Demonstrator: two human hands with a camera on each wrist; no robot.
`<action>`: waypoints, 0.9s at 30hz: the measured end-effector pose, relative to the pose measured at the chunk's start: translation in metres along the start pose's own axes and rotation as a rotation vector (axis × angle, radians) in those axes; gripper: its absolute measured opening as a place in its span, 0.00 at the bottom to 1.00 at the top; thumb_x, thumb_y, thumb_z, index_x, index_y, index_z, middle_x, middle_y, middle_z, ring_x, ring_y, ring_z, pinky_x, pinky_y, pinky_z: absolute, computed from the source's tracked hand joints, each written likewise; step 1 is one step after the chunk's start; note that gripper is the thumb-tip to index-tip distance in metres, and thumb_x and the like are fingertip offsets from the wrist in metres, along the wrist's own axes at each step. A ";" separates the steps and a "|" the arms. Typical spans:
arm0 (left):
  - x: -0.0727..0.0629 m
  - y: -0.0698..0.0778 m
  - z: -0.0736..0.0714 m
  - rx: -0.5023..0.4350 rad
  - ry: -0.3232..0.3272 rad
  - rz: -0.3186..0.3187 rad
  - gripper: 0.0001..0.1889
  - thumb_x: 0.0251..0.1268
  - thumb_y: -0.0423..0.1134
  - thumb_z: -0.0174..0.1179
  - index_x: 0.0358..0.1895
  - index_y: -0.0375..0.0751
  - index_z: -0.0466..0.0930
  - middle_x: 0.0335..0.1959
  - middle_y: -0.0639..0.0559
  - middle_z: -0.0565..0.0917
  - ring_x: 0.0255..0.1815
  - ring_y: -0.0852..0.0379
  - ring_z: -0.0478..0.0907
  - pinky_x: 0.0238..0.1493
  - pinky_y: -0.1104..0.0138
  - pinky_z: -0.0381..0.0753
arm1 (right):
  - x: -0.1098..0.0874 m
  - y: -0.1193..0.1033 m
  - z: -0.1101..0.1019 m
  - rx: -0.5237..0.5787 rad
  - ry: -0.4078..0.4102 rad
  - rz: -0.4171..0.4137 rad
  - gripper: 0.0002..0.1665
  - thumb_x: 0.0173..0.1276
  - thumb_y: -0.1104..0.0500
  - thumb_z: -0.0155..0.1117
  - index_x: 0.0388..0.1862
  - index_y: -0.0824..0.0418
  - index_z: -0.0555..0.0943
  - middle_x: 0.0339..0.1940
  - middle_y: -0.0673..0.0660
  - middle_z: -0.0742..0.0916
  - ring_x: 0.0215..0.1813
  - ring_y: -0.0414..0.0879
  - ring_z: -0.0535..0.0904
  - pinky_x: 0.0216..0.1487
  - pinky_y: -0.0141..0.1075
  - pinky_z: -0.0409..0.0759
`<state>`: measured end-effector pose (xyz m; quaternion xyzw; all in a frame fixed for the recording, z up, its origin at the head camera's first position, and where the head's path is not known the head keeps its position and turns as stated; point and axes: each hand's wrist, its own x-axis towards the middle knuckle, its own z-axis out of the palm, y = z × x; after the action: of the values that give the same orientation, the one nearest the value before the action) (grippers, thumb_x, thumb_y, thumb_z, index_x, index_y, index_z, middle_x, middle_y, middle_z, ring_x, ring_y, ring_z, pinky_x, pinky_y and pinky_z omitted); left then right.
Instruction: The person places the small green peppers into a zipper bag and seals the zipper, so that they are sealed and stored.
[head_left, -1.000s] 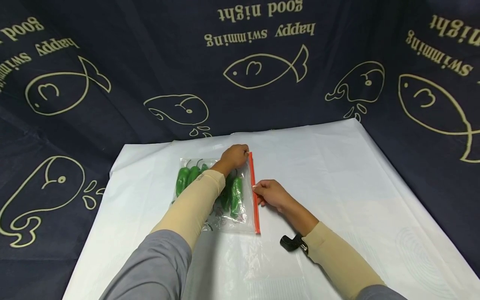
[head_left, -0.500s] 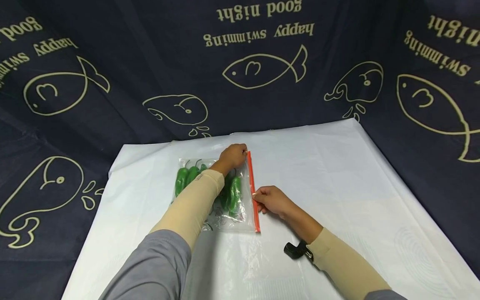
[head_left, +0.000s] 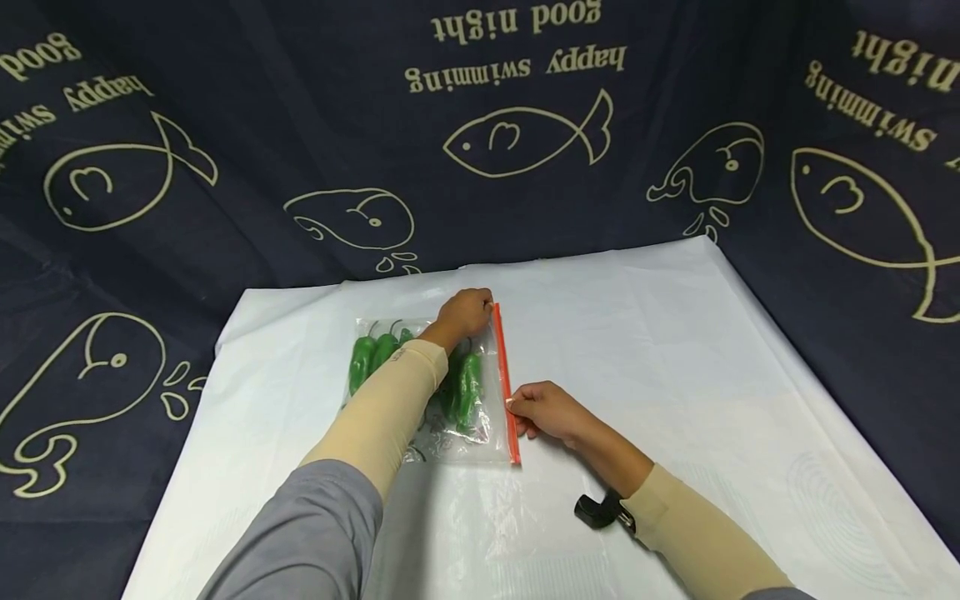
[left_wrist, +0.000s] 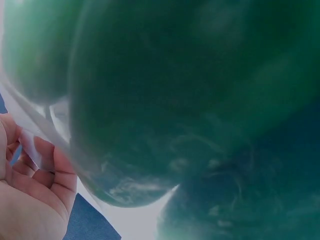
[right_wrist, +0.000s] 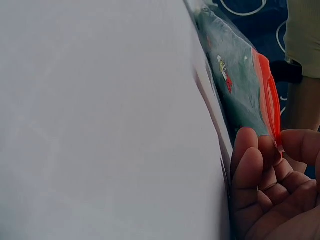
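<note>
A clear zip bag (head_left: 480, 448) lies flat on the white-covered table, its red zip strip (head_left: 502, 350) along the right side. Several green peppers (head_left: 469, 383) show through the plastic; my left forearm hides some of them. At the far end of the strip, my left hand (head_left: 465, 312) grips the bag's corner. My right hand (head_left: 551, 408) pinches the zip partway down, with a small white piece at the fingertips. In the right wrist view, thumb and fingers of the right hand (right_wrist: 280, 195) close round the red strip (right_wrist: 270, 97). Peppers (left_wrist: 150, 100) fill most of the left wrist view.
White sheeting (head_left: 675, 350) covers the table. Dark blue cloth (head_left: 525, 208) with fish and whale drawings hangs behind and at both sides. A black wrist camera (head_left: 596, 511) is strapped by the right sleeve.
My right hand has slid along the red zip strip toward the near end of the bag. The left hand keeps its grip at the far corner, nearly still.
</note>
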<state>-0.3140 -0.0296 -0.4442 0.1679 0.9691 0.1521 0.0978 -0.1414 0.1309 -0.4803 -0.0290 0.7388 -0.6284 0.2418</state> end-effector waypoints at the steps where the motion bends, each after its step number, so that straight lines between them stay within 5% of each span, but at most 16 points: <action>1: 0.000 0.000 0.000 0.000 0.000 -0.003 0.11 0.78 0.43 0.47 0.46 0.47 0.80 0.42 0.52 0.82 0.38 0.53 0.75 0.40 0.60 0.75 | -0.001 0.000 0.000 -0.004 -0.008 -0.003 0.10 0.72 0.62 0.58 0.32 0.67 0.80 0.20 0.56 0.81 0.23 0.43 0.78 0.25 0.31 0.76; 27: 0.003 0.000 0.005 0.002 -0.014 -0.024 0.12 0.79 0.44 0.46 0.46 0.48 0.80 0.39 0.53 0.81 0.36 0.54 0.75 0.38 0.61 0.75 | -0.023 0.005 -0.004 -0.093 -0.210 -0.016 0.13 0.71 0.62 0.60 0.27 0.68 0.80 0.20 0.56 0.83 0.25 0.44 0.81 0.28 0.32 0.78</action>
<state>-0.3160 -0.0273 -0.4498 0.1575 0.9704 0.1490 0.1060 -0.1213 0.1431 -0.4777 -0.1119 0.7376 -0.5887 0.3112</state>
